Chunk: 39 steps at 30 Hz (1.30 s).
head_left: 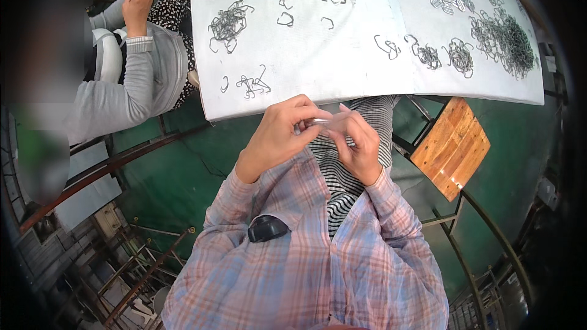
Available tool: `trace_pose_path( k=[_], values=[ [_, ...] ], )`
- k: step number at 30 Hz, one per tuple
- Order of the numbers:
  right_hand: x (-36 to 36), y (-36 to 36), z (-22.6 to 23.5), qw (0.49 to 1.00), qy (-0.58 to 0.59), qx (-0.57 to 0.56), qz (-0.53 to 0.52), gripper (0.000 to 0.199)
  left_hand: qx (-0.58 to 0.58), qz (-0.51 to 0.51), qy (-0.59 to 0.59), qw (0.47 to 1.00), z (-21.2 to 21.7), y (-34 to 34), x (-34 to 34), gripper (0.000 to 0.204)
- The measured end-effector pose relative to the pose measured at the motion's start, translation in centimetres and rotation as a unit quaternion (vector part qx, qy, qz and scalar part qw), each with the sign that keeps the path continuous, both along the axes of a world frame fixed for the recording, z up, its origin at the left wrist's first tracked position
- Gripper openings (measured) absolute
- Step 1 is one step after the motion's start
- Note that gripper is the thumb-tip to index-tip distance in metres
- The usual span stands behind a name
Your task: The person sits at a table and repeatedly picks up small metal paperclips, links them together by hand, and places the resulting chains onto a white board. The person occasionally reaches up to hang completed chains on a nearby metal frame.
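Note:
My left hand (pixel 278 134) and my right hand (pixel 358 143) meet just below the near edge of the white table (pixel 342 55). Together they pinch a small silver metal clip (pixel 317 122) between thumbs and fingertips. Most of the clip is hidden by my fingers. My sleeves are pink and blue plaid, over a striped garment. Loose bent wire clips (pixel 252 84) lie on the table just beyond my left hand.
Several piles of grey wire clips (pixel 504 40) cover the table, densest at the far right. A wooden stool (pixel 451 146) stands to my right. Another person in a grey top (pixel 131 79) sits at the left, hands (pixel 139 0) raised. Green floor and metal frames (pixel 147 275) lie below.

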State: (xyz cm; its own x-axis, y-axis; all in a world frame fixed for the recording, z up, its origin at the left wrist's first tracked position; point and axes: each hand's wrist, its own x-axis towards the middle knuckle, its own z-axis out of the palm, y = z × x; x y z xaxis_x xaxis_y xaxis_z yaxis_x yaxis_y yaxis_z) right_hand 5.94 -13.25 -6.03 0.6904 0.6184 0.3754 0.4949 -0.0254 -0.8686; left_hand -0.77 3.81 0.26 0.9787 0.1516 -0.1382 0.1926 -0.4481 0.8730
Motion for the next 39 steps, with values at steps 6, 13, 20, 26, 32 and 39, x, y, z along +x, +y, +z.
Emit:
trace_pose_path(
  k=[6, 13, 20, 26, 32, 39],
  values=[
    [-0.4, -0.3, -0.9, 1.000, 0.007, -0.027, 0.001, 0.016, -0.005, 0.031, -0.008, 0.999, 0.3, -0.2, -0.6, 0.025],
    [3.9, 0.2, 0.3, 0.992, 0.099, 0.008, -0.075, 0.015, -0.021, 0.093, -0.105, 0.990, -0.2, -1.8, -1.5, 0.022],
    [14.0, 15.2, -4.6, 0.981, -0.091, -0.148, -0.084, 0.016, -0.033, 0.127, -0.116, 0.984, -0.9, -3.0, -1.4, 0.021],
    [15.2, 19.6, -5.5, 0.921, -0.200, -0.334, -0.017, 0.020, -0.034, 0.151, -0.118, 0.981, -2.1, -3.1, -1.0, 0.019],
    [14.3, 10.9, -0.1, 0.980, -0.058, -0.189, 0.026, 0.021, -0.099, 0.134, -0.075, 0.983, -3.1, -2.8, -1.2, 0.016],
    [5.8, -1.3, 2.9, 0.952, 0.306, -0.030, -0.003, 0.010, -0.204, 0.181, -0.010, 0.962, -3.8, -3.7, -0.9, 0.018]
  ],
)
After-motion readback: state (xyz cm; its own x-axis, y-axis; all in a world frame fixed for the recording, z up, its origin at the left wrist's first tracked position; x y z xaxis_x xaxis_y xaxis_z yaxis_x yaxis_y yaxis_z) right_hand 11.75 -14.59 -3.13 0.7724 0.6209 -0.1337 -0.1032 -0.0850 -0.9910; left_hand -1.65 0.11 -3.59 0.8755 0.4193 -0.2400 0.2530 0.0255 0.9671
